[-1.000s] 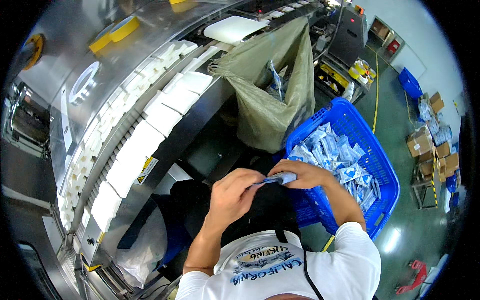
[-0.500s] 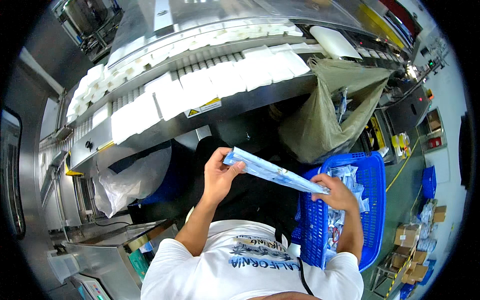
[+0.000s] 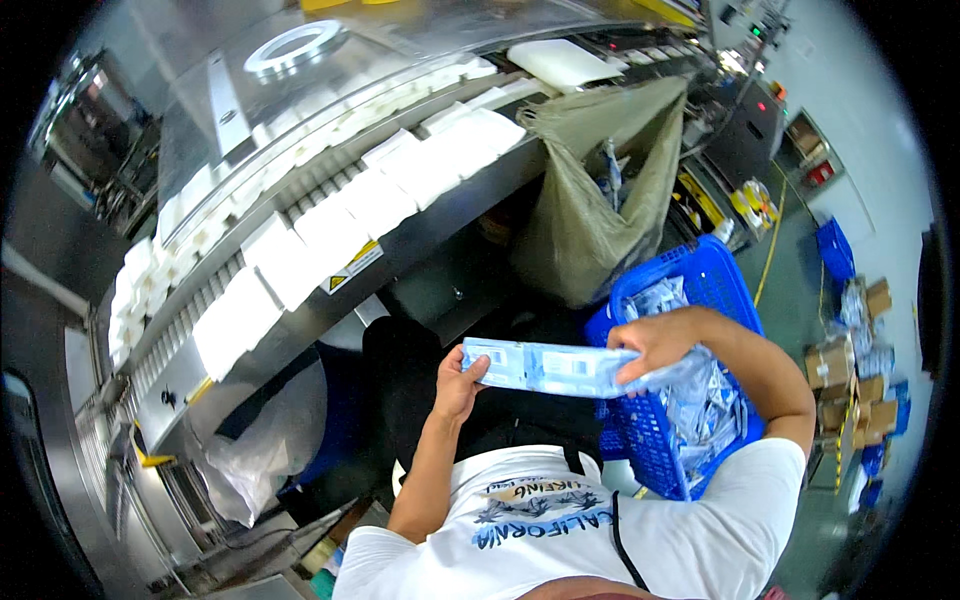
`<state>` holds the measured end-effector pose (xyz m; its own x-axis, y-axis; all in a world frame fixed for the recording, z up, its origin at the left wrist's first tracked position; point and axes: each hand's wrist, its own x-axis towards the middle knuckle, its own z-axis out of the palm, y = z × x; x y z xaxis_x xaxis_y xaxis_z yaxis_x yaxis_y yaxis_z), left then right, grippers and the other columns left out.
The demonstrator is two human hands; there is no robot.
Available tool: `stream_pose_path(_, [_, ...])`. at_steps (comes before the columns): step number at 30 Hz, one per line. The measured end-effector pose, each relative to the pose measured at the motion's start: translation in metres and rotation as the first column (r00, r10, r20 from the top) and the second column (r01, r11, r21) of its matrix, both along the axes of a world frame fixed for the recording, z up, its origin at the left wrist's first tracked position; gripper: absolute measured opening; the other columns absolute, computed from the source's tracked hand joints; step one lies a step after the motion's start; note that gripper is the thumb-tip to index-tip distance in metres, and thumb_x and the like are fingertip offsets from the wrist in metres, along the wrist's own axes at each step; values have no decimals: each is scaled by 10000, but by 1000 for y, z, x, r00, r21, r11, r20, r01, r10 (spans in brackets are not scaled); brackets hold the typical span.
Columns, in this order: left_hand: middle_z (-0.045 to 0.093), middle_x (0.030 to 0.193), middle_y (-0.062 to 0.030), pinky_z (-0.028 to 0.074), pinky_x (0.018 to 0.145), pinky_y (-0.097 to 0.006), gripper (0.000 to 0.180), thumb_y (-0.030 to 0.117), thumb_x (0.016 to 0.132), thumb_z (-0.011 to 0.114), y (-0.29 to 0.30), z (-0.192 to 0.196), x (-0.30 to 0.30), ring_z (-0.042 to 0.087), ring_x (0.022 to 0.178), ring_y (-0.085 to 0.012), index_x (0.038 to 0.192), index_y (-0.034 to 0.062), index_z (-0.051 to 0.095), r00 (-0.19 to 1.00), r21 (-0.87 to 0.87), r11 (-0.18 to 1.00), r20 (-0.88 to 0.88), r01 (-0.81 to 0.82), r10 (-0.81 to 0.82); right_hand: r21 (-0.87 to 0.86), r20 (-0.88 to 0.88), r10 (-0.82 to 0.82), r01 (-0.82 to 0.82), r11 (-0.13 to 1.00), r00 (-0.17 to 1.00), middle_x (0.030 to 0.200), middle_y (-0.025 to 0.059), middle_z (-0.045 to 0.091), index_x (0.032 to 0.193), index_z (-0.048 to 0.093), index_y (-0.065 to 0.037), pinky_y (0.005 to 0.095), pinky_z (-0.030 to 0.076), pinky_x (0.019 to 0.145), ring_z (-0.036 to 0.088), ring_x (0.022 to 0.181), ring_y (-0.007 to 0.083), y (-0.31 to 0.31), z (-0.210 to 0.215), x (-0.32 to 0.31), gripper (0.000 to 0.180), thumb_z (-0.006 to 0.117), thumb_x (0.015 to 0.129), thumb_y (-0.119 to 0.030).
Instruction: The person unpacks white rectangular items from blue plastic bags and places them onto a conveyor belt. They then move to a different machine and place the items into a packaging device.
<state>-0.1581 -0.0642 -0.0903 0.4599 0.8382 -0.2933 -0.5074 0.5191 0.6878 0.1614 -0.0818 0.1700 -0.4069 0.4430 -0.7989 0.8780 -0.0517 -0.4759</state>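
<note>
Already, blue-and-white packets (image 3: 703, 420) lie in the blue perforated plastic basket (image 3: 646, 445), while left hand (image 3: 459, 388) and right hand (image 3: 657, 343) pinch a long pale-blue plastic strip (image 3: 558, 369), apparently undivided.

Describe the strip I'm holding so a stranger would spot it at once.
Find the long metal conveyor lined with white pads, then look below it to the person in the white shirt. A light-blue strip stretches between that person's left hand and right hand. Unlike the packets heaped in the blue basket, it is one long band held in both hands.
</note>
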Motion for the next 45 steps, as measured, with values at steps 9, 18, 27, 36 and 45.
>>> stream_pose_path(9, [733,1128,-95,606,945,-410,252,61,969,711,-5,-8,26,734,1039,-212,1203,44,619,993,-107,988,30,113,-111,271,-145,19,21,962,989,819,247,713,958,713,64,460,511,691,660,715,298,-5,15,16,598,528,1064,-494])
stream_pose_path(18, [659,1300,-119,526,1052,-462,622,582,1041,519,-4,-39,67,651,1202,-271,1402,77,549,840,-140,893,425,428,-336,253,-224,-65,122,960,973,769,204,678,982,710,57,407,488,657,631,696,218,4,44,-11,519,565,1050,-436])
stream_pose_path(27, [663,1296,-88,573,979,-439,607,574,995,615,-8,-33,91,669,1165,-259,1362,92,569,816,-140,864,431,483,-386,482,-201,-28,124,867,979,776,193,677,937,717,30,421,491,673,657,721,288,-5,44,12,407,605,1038,-348])
stream_pose_path(36, [690,1210,-53,603,833,-350,560,507,959,714,-5,-10,124,693,1058,-192,1334,109,593,760,-71,845,482,530,-436,500,-337,-95,263,825,937,806,199,696,945,723,32,406,491,672,666,734,265,-20,68,35,349,621,1015,-294])
stream_pose_path(45, [706,1092,-36,626,760,-321,346,292,1016,690,19,4,114,718,924,-150,1289,101,597,874,-53,907,294,418,-386,560,-126,-172,213,801,977,757,173,679,911,739,20,383,479,642,644,670,238,-32,90,66,322,739,949,-300])
